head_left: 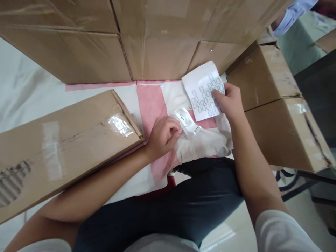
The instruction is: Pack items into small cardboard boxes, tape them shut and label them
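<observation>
My right hand (230,101) pinches a white sheet of paper (193,82) by its right edge, thumb on top. Rows of small outlined rectangles are printed across the sheet. Below its lower left corner, a white tape dispenser (187,123) lies on the cloth. Right beside the dispenser is my left hand (164,135), thumb and fingertips drawn together. Whatever sits between those fingertips, if anything, is too small to make out.
Taped cardboard boxes (162,57) form a wall at the back. A long carton (78,136) lies at left, and more boxes (265,80) stand at right. Pink and white cloth (152,105) covers the surface. Another person's sleeve (294,15) shows at top right.
</observation>
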Demonstrator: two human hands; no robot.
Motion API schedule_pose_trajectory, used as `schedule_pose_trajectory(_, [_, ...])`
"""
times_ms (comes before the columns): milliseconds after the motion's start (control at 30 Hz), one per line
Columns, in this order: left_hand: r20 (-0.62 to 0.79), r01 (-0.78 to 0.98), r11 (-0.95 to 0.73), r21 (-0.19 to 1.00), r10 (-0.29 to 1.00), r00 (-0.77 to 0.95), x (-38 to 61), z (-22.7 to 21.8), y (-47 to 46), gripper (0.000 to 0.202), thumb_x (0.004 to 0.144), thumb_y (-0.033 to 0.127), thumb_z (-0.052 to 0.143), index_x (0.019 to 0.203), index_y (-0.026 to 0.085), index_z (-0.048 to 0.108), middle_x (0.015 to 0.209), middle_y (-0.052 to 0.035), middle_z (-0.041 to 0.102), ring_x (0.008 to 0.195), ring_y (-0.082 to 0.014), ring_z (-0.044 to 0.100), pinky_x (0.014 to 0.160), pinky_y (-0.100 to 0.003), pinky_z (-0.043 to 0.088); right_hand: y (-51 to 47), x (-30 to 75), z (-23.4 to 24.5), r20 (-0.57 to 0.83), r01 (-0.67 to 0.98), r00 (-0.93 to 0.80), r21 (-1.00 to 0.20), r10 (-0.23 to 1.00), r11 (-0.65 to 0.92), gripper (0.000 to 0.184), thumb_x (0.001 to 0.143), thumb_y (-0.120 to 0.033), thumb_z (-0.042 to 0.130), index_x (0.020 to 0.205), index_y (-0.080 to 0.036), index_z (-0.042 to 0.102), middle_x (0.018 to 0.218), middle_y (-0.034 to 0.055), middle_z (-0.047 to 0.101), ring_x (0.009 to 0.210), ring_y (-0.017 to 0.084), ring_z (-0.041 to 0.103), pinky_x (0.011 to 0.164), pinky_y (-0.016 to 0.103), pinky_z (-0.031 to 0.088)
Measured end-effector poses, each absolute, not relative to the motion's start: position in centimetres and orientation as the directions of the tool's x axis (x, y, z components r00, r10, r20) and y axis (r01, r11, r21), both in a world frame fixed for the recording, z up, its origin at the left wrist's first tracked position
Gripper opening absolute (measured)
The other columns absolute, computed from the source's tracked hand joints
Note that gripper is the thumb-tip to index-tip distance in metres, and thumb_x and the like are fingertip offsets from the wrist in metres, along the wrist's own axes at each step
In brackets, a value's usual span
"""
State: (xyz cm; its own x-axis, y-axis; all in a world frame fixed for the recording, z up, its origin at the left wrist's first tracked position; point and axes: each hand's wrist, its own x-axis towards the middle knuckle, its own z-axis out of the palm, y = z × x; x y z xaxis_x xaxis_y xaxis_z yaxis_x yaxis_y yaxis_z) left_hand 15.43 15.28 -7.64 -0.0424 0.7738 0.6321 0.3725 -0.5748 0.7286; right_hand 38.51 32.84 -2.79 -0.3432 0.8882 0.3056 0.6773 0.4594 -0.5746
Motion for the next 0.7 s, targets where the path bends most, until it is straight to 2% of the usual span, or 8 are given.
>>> schedule_pose_trajectory(100, [0.573, 0.263, -0.532, 0.805, 0.812, -0.110, 15.5, -7.8, 15.6, 0.008, 0.095, 0.021, 0.058, 0.098, 0.023, 0.051, 0.093, -0.0014, 0.064, 0.086, -0.0156, 0.062, 0.081, -0.035, 0.046, 32.8, 39.9, -2.9, 0.499, 0.815, -0.242, -0.361, 0.832, 0.453, 0.033, 0.092, -0.043, 0.063, 0.116, -0.020, 0.063, 0.110, 0.0154, 0.065, 0.101, 0.030, 0.057, 0.083, 0.047, 0.049])
schedule_pose_trajectory(167, [0.531, 0.209, -0.501, 0.840, 0.837, -0.129, 15.5, -7.9, 15.6, 0.006, 0.097, 0.023, 0.057, 0.101, 0.023, 0.052, 0.094, -0.0020, 0.063, 0.087, -0.0155, 0.061, 0.080, -0.034, 0.048, 30.8, 39.5, -2.3, 0.559, 0.790, -0.312, -0.297, 0.768, 0.536, 0.034, 0.093, -0.041, 0.061, 0.121, -0.022, 0.062, 0.118, 0.0164, 0.063, 0.109, 0.032, 0.055, 0.088, 0.049, 0.048])
schedule_pose_trajectory(300, [0.461, 0.127, -0.447, 0.886, 0.878, -0.128, 15.4, -8.1, 15.6, 0.008, 0.100, 0.030, 0.051, 0.104, 0.024, 0.052, 0.094, -0.0024, 0.061, 0.086, -0.0152, 0.059, 0.078, -0.032, 0.049, 25.6, 36.7, -0.7, 0.457, 0.563, -0.635, -0.279, 0.623, 0.778, 0.030, 0.091, -0.043, 0.065, 0.116, -0.027, 0.066, 0.123, 0.0115, 0.062, 0.114, 0.034, 0.055, 0.093, 0.055, 0.046])
schedule_pose_trajectory(400, [0.447, 0.103, -0.436, 0.894, 0.887, -0.116, 15.4, -8.1, 15.5, 0.012, 0.102, 0.036, 0.047, 0.105, 0.025, 0.049, 0.094, -0.0021, 0.061, 0.084, -0.0151, 0.059, 0.079, -0.033, 0.050, 23.7, 34.3, 0.0, 0.370, 0.466, -0.771, -0.226, 0.518, 0.856, 0.019, 0.088, -0.040, 0.070, 0.102, -0.027, 0.069, 0.139, 0.0081, 0.055, 0.124, 0.037, 0.047, 0.099, 0.057, 0.040])
schedule_pose_trajectory(500, [0.452, 0.126, -0.438, 0.890, 0.885, -0.113, 15.3, -8.1, 15.5, 0.017, 0.102, 0.041, 0.044, 0.108, 0.026, 0.047, 0.098, -0.0036, 0.062, 0.088, -0.0163, 0.061, 0.082, -0.034, 0.051, 24.2, 32.6, 0.3, 0.348, 0.416, -0.816, -0.198, 0.461, 0.887, 0.007, 0.092, -0.032, 0.064, 0.090, -0.026, 0.068, 0.139, 0.0048, 0.056, 0.125, 0.036, 0.046, 0.099, 0.056, 0.039])
schedule_pose_trajectory(567, [0.455, 0.137, -0.437, 0.889, 0.880, -0.139, 15.3, -8.3, 15.6, 0.020, 0.102, 0.042, 0.043, 0.114, 0.026, 0.045, 0.111, -0.0069, 0.064, 0.091, -0.0167, 0.062, 0.082, -0.035, 0.052, 25.2, 32.0, 0.6, 0.364, 0.404, -0.818, -0.190, 0.446, 0.895, 0.009, 0.092, -0.028, 0.061, 0.086, -0.025, 0.066, 0.135, 0.0048, 0.058, 0.124, 0.035, 0.047, 0.098, 0.056, 0.039])
schedule_pose_trajectory(700, [0.438, 0.167, -0.410, 0.897, 0.876, -0.201, 15.7, -8.9, 16.4, 0.026, 0.102, 0.040, 0.043, 0.124, 0.025, 0.041, 0.137, -0.0134, 0.058, 0.091, -0.0161, 0.064, 0.079, -0.034, 0.053, 26.7, 31.6, 1.9, 0.405, 0.432, -0.781, -0.201, 0.476, 0.879, 0.007, 0.090, -0.027, 0.063, 0.083, -0.024, 0.065, 0.128, 0.0082, 0.062, 0.120, 0.037, 0.049, 0.094, 0.055, 0.042])
